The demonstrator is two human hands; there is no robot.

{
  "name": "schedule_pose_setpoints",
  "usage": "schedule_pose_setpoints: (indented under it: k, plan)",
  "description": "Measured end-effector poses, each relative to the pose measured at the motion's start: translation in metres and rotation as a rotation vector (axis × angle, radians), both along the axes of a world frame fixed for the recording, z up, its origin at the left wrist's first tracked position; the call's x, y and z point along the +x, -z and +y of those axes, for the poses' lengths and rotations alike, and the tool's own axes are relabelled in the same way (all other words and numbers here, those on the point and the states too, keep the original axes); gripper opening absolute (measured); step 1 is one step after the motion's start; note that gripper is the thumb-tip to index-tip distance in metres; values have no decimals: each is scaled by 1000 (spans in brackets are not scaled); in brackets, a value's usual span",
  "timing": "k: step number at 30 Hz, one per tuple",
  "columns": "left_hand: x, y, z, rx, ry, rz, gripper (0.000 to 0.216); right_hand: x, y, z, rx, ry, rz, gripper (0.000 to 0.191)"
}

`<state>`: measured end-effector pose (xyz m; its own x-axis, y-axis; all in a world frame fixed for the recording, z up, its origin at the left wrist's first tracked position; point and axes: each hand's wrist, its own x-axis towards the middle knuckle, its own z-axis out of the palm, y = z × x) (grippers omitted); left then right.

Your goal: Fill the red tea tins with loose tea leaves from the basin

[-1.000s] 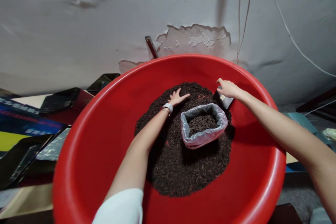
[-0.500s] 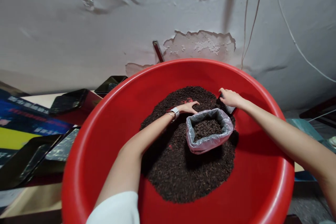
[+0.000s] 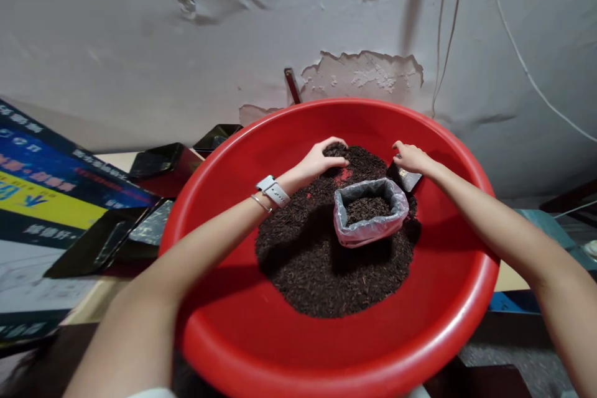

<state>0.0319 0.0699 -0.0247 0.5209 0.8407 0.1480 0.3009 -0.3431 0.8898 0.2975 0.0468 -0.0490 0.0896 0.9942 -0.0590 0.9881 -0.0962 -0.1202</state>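
My left hand (image 3: 321, 158), with a white watch on its wrist, curls round a handful of dark loose tea leaves (image 3: 336, 150) at the far left of the heap (image 3: 321, 280). The heap lies in a big red plastic tub (image 3: 224, 323). My right hand (image 3: 413, 159) is closed on a small black, shiny-sided box-like piece (image 3: 407, 176) behind the lined container. Between my hands is an open container lined with a clear plastic bag (image 3: 368, 233), part filled with the same leaves. Whether the black piece joins that container, I cannot tell.
Several black open boxes (image 3: 163, 161) stand left of the tub, by a blue and yellow printed board (image 3: 51, 180). Behind the tub rises a wall with peeling plaster (image 3: 364, 71). Cords (image 3: 448, 37) hang along it.
My left hand has moved up and away from the lined container and closed round some leaves. My right hand stays at the black piece. The view has shifted a little.
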Motion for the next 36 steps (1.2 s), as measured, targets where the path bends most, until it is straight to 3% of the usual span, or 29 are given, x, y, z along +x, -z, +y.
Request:
schedule_pose_setpoints:
  k: [2, 4, 10, 14, 17, 22, 26, 29, 30, 32, 34, 36]
  plan:
    - [11, -21, -19, 49, 64, -63, 40, 1, -1, 0, 4, 16, 4, 45]
    - [23, -28, -35, 74, 128, -66, 41, 2, -1, 0, 12, 28, 9, 46]
    - [43, -8, -52, 217, 314, 161, 39, 9, -1, 2, 54, 44, 32, 46]
    - [37, -11, -54, 192, 417, 237, 43, 12, -2, 3, 78, 36, 51, 47]
    - [27, -20, -59, 108, 383, 228, 57, 12, -2, 5, 83, 39, 59, 47]
    - [13, -21, -47, 79, 249, 205, 54, 8, -3, 3, 75, 45, 61, 47]
    - [-4, 9, -1, 187, -13, 293, 54, 0, -7, -1, 68, 5, 67, 46]
    - [-31, 50, 26, 80, -145, 665, 63, -4, -9, -2, 73, -24, 74, 45]
    - [-42, 65, 28, -11, -141, 843, 75, -4, -9, -2, 77, -29, 76, 45]
    - [-63, 93, 25, -220, 27, 1126, 108, -3, -10, 0, 84, -35, 78, 43]
    - [-78, 114, 14, -246, 141, 1145, 137, -2, -10, 1, 86, -38, 81, 43]
    - [-82, 127, 3, -134, 248, 1078, 148, -2, -11, 2, 78, -52, 95, 43]
